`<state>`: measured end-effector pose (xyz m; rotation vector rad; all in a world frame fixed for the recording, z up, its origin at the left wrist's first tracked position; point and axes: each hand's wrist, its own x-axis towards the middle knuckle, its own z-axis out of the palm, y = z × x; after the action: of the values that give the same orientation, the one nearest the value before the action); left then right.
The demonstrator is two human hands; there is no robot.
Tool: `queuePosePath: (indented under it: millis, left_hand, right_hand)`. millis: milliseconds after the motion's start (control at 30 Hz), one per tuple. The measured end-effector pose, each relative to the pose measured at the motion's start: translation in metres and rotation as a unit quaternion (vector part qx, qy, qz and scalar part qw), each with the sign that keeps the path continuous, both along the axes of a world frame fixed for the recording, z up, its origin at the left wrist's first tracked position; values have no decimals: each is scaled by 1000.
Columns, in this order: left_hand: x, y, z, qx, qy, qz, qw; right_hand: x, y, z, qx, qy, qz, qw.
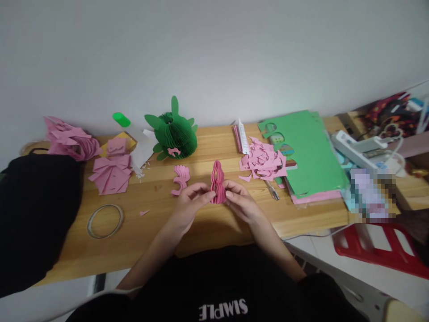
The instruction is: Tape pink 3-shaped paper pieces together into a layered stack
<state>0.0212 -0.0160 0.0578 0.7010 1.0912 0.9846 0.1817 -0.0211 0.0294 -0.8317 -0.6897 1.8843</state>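
Between both hands, above the wooden table [150, 241], stands a small layered pink paper figure [218, 179], narrow at the top and fanned into folds below. My left hand [194, 203] pinches its left side near the bottom, thumb at the front. On the other side my right hand [241, 201] grips the right edge between thumb and fingers. Just left of my left hand lies a stack of curved pink paper cut-outs [181, 178]. Farther back sits a round green honeycomb paper piece [176, 134] with leaf shapes and a small pink scrap on it.
Pink offcuts [263, 161], a white tube [242, 136], a pen [272, 190] and green paper sheets [310, 156] lie to the right. Leftward are a tape roll [105, 221], folded pink papers [111, 174], a green-capped glue bottle [125, 123] and a black cloth item [40, 210].
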Motion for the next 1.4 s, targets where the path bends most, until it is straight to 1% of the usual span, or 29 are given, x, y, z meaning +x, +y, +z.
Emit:
queuePosePath:
  millis: [167,667,933,1033,1167,1400]
  left_hand:
    - [1,0,2,8,13,-10,1000]
    - [3,1,5,9,33,-14,999]
    - [2,0,2,6,65,-18,998]
    - [1,0,-1,18,89,-22,996]
    - [-2,3,-6,54,137,-36,988]
    - [-6,5,-21,105,258,-34,960]
  right_hand:
    - [-1,0,0,-1,-6,2,1000]
    - [-2,1,4,1,-19,-1,1000]
    - [-2,0,0,-18,-24,-4,1000]
    - [-3,-1,-3,-18,-36,-7,999]
    - [-4,0,-7,-3,-72,-8,997]
    - [-5,5,-11,30,-177,30,983]
